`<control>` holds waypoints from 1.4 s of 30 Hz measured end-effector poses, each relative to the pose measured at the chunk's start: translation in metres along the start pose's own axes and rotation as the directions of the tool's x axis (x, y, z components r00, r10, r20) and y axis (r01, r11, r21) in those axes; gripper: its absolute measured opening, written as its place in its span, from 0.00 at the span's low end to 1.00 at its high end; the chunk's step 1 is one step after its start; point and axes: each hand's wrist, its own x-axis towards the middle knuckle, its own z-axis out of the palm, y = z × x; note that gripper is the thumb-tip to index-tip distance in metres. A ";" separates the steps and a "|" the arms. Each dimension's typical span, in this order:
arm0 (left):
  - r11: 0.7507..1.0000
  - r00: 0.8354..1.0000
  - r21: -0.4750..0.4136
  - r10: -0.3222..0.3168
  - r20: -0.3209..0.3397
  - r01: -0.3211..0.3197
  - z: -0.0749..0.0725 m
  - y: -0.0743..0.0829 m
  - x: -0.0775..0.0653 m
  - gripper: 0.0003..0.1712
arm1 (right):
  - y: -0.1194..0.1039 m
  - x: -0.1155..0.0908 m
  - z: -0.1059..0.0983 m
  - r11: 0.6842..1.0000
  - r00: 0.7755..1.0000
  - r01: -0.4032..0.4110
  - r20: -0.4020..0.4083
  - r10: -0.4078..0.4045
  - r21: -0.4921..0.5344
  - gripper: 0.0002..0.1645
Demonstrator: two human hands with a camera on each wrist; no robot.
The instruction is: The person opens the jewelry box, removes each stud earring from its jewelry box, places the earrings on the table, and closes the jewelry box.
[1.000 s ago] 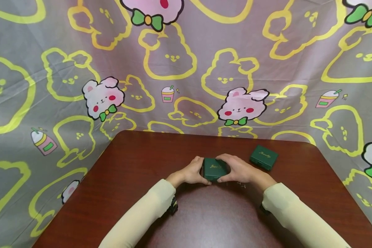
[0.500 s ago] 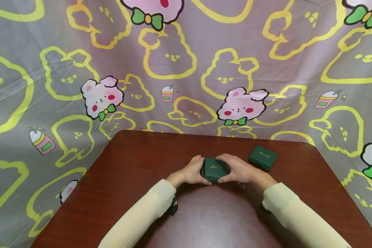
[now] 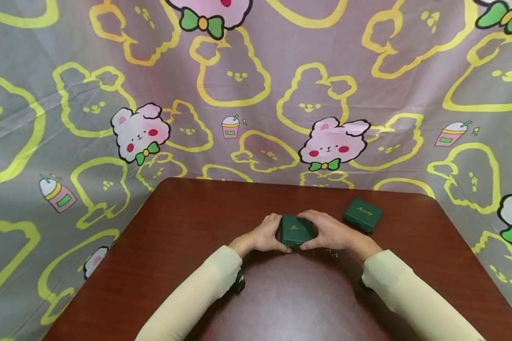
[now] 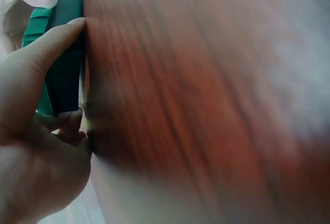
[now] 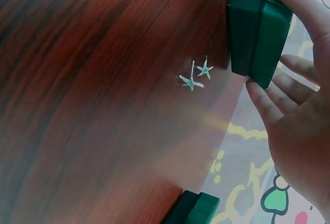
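Observation:
A dark green jewelry box point(image 3: 296, 230) with gold lettering on its lid sits on the table between both hands, its lid down. My left hand point(image 3: 265, 235) grips the left side, thumb at the front. The right hand point(image 3: 329, 232) holds the opposite side, thumb at the front corner and fingers toward the back. In the left wrist view the left thumb presses the front of the box point(image 4: 67, 80). Beside the box point(image 5: 250, 33) in the right wrist view lie two starfish-shaped earrings point(image 5: 191, 83), touching neither hand.
A second green jewelry box point(image 3: 364, 215) lies at the back right of the brown wooden table point(image 3: 187, 222). Cartoon-printed cloth point(image 3: 256, 156) hangs behind the table and along its sides.

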 end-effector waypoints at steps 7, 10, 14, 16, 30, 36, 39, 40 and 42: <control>1.000 1.000 0.022 0.021 -0.015 -0.021 0.000 0.002 0.001 0.55 | -0.002 0.000 -0.004 1.000 0.999 0.026 -0.024 -0.026 0.010 0.52; 0.999 0.999 0.031 0.025 -0.022 -0.025 0.000 0.000 0.001 0.53 | -0.002 0.000 -0.005 0.999 0.999 0.024 -0.024 -0.023 0.043 0.52; 1.000 1.000 0.016 0.020 -0.023 -0.019 0.000 -0.001 0.000 0.53 | -0.001 0.000 -0.009 0.997 1.000 0.002 -0.022 0.000 0.084 0.53; 1.000 0.999 0.011 0.020 -0.025 -0.019 0.000 0.000 0.000 0.53 | -0.001 0.000 -0.010 0.997 1.000 -0.005 -0.021 0.006 0.081 0.53; 1.000 0.999 0.006 0.002 -0.034 -0.002 0.000 0.001 0.002 0.54 | 0.000 -0.004 -0.015 0.997 0.999 -0.023 -0.030 0.025 0.074 0.54; 1.000 0.999 0.007 0.008 -0.037 -0.007 0.001 0.000 0.002 0.55 | 0.003 -0.007 -0.019 0.998 0.999 -0.017 -0.048 0.019 0.056 0.54; 1.000 0.999 0.011 0.006 -0.034 -0.005 0.001 0.000 0.002 0.55 | 0.003 -0.009 -0.023 0.998 0.998 -0.022 -0.050 0.025 0.055 0.54; 1.000 0.999 0.013 0.005 -0.034 -0.005 0.001 0.000 0.001 0.54 | 0.003 -0.010 -0.024 0.998 0.998 -0.026 -0.050 0.029 0.054 0.54; 1.000 0.999 0.018 0.001 -0.034 0.000 0.000 0.000 0.001 0.54 | 0.003 -0.012 -0.028 0.998 0.998 -0.036 -0.049 0.038 0.048 0.54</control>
